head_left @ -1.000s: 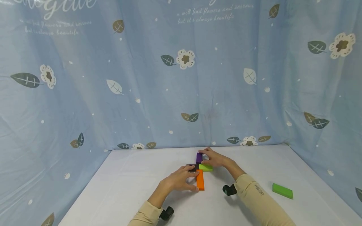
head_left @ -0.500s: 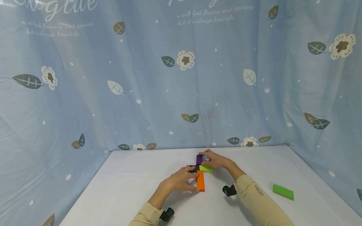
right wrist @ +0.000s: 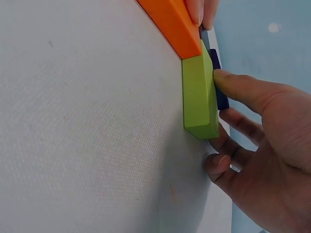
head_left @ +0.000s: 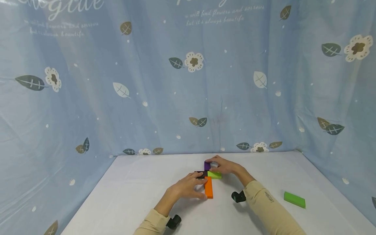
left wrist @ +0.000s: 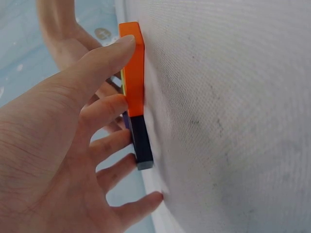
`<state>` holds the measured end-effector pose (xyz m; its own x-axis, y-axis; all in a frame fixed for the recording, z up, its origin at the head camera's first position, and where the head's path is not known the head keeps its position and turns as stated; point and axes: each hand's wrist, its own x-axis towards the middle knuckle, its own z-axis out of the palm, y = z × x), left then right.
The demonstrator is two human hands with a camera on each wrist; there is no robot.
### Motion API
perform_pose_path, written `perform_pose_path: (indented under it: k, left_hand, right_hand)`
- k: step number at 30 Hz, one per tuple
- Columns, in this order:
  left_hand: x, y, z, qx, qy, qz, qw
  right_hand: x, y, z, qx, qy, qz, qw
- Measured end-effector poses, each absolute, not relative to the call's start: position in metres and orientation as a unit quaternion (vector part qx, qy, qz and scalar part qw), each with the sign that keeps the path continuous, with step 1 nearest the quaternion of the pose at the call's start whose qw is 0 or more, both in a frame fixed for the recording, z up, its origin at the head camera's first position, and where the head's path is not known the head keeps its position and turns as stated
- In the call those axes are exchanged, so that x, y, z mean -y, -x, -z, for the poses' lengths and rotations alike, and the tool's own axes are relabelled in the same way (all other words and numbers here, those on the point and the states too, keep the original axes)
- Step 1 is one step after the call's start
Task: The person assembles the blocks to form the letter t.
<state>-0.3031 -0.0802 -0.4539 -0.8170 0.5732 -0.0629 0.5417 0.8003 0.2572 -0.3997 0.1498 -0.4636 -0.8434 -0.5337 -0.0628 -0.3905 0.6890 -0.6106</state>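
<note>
Toward the desk's [head_left: 117, 195] far edge, the fingers of the right hand [head_left: 224, 165] pinch the purple block [head_left: 207, 165] by its ends; the left hand [head_left: 185, 187] holds the nearer orange block [head_left: 208, 188]. Both look light and stiff; end grips should suit.

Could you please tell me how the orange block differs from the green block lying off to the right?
The orange block touches the lime block, while the green block lies apart. The left hand touches the orange block; no hand touches the green block. The orange block runs nearly front to back, while the green block lies slanted. Both are elongated and rest on the table.
</note>
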Motion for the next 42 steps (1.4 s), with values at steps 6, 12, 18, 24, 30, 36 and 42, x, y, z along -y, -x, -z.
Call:
perform_pose_path:
  k: [6, 12, 18, 24, 30, 36, 42]
  left_hand:
    - [0.0805, 0.3041, 0.4523, -0.946, -0.3, -0.108, 0.064]
    - [0.0809, 0.3065, 0.4547, -0.945, -0.304, -0.102, 0.062]
    - [0.081, 0.3078, 0.4547, -0.946, -0.301, -0.1, 0.065]
    - [0.0809, 0.3071, 0.4528, -0.946, -0.302, -0.1, 0.065]
    - [0.0806, 0.3064, 0.4522, -0.946, -0.301, -0.1, 0.068]
    - [0.0807, 0.3058, 0.4506, -0.945, -0.302, -0.1, 0.072]
    - [0.0805, 0.3056, 0.4493, -0.946, -0.3, -0.098, 0.07]
  right_hand:
    - [-0.149, 0.4003, 0.4605, -0.913, 0.248, 0.299, 0.121]
    - [-0.1481, 0.4002, 0.4592, -0.916, 0.243, 0.296, 0.123]
    - [-0.1484, 0.4007, 0.46, -0.917, 0.242, 0.293, 0.123]
    - [-0.1482, 0.4009, 0.4593, -0.917, 0.238, 0.293, 0.127]
    - [-0.1488, 0.4016, 0.4599, -0.916, 0.241, 0.295, 0.127]
    - [-0.1498, 0.4008, 0.4605, -0.915, 0.255, 0.289, 0.12]
    - [-0.1495, 0.399, 0.4604, -0.91, 0.271, 0.292, 0.112]
